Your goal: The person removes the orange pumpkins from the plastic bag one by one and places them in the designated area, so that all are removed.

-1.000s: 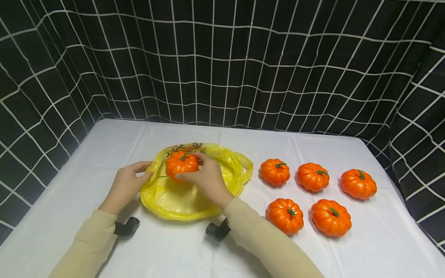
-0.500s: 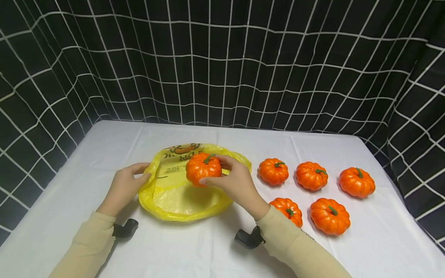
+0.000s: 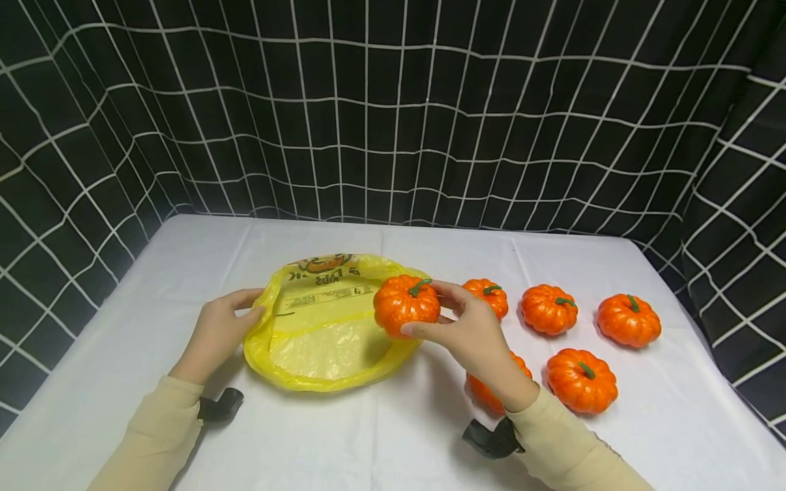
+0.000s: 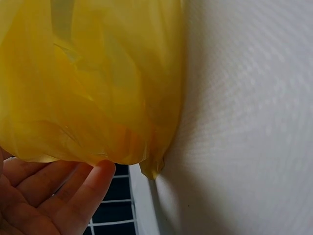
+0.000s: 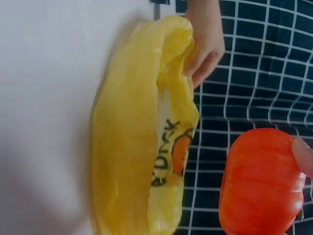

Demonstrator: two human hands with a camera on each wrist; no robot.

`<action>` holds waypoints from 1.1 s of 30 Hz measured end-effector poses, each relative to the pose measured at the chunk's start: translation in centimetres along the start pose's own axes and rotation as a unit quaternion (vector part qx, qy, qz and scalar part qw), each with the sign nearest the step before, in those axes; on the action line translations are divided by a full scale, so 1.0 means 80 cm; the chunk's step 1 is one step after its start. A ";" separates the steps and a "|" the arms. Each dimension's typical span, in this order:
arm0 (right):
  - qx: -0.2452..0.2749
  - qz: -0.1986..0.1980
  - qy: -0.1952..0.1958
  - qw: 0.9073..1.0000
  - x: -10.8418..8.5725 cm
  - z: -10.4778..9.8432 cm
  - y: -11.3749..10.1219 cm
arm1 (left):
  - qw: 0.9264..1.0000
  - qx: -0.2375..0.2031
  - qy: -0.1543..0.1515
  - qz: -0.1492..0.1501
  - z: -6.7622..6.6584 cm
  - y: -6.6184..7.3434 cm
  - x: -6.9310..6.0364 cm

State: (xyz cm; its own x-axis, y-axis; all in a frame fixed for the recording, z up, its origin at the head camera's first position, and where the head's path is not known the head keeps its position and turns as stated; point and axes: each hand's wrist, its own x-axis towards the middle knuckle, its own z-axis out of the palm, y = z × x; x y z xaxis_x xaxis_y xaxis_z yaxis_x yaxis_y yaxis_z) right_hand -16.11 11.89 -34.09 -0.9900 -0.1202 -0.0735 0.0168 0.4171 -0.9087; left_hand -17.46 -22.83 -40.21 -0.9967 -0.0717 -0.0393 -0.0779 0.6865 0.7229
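Note:
A small orange pumpkin (image 3: 406, 305) with a green stem is held between the thumb and fingers of my right hand (image 3: 477, 334), above the right rim of a yellow plastic bag (image 3: 325, 383). In the right wrist view that pumpkin (image 5: 261, 183) hangs clear of the bag (image 5: 124, 132). The bag lies with its mouth spread, dark print showing on its inner wall. My left hand (image 3: 216, 334) pinches the bag's left edge. In the left wrist view, fingers (image 4: 80, 196) touch the yellow film (image 4: 93, 88); the thumb is mostly hidden.
Several more pumpkins sit on the right: two partly behind my right hand and arm, at the back (image 3: 488, 296) and front (image 3: 485, 392), others farther right (image 3: 548, 310). A white cloth (image 3: 295, 443) covers the table. Black fabric with a white grid (image 3: 381, 123) encloses the back and sides.
My right hand has carried the pumpkin from over the bag's mouth rightward to its right rim. The left hand stays at the bag's left edge. The bag's right side has drawn in.

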 end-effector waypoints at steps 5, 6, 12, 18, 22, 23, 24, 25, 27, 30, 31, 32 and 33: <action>-0.032 0.011 0.008 0.999 -0.011 -0.024 0.005 | 1.000 0.001 -0.001 0.000 0.000 0.000 0.001; -0.043 0.014 0.011 0.999 -0.013 -0.029 0.006 | 1.000 0.001 -0.001 0.001 0.000 -0.001 0.001; -0.072 0.035 0.035 0.996 -0.022 -0.054 0.015 | 1.000 0.001 0.001 0.004 0.001 -0.002 0.001; -0.058 0.049 0.063 0.995 -0.032 -0.077 0.033 | 1.000 0.001 0.001 0.005 0.001 -0.006 0.001; -0.069 0.063 0.075 0.993 -0.040 -0.095 0.047 | 1.000 0.006 0.000 0.003 0.000 -0.006 0.001; -0.078 0.068 0.080 0.991 -0.042 -0.099 0.050 | 1.000 0.007 0.000 0.003 0.000 -0.006 0.001; -0.090 0.071 0.085 0.990 -0.045 -0.104 0.053 | 1.000 0.007 0.000 0.002 0.000 -0.006 0.001; -0.100 0.074 0.092 0.988 -0.047 -0.109 0.057 | 1.000 0.007 -0.001 0.002 0.000 -0.006 0.001; -0.112 0.079 0.105 0.985 -0.051 -0.119 0.063 | 1.000 0.007 0.000 0.002 0.000 -0.005 0.002; -0.118 0.090 0.123 0.981 -0.057 -0.133 0.071 | 1.000 0.006 -0.002 0.000 0.000 -0.004 0.002; -0.114 0.092 0.129 0.981 -0.058 -0.137 0.074 | 1.000 0.006 -0.003 -0.001 0.000 -0.004 0.001; -0.113 0.095 0.134 0.980 -0.060 -0.141 0.076 | 1.000 0.006 -0.003 -0.001 0.000 -0.003 0.001; -0.111 0.098 0.140 0.979 -0.061 -0.144 0.077 | 1.000 0.005 -0.004 -0.002 0.000 -0.003 0.000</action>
State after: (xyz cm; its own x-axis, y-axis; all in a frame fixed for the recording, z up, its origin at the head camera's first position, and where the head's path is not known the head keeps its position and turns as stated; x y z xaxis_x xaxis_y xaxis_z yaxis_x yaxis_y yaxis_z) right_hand -12.80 25.45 -34.59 -0.9712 0.2193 -0.0936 0.2093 0.5963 -0.7750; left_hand -17.47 -23.04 -40.39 -0.9965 -0.0683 -0.0483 -0.0823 0.6937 0.7156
